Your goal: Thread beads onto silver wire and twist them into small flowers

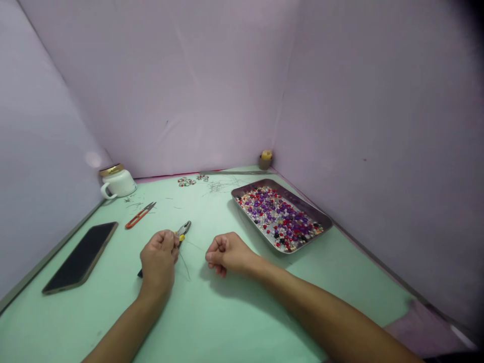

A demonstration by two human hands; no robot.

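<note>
head view, seen from beside the table: the left hand (159, 258) and right hand (231, 252) — both closed in fingertip pinches — hold a thin grey metal wire (185, 264) between them, above the pale-green tabletop (212, 327). steel pliers with yellow-and-black handles (185, 229) sit at the left hand; whether gripped, i cannot tell. light, even tension should best prevent kinks.

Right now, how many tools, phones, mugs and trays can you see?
2 tools: orange-handled metal snips, yellow-and-black-handled metal pliers
1 dark rectangular phone
1 white mug with gold-coloured lid
1 rectangular silver metal tray
Total: 5
</note>
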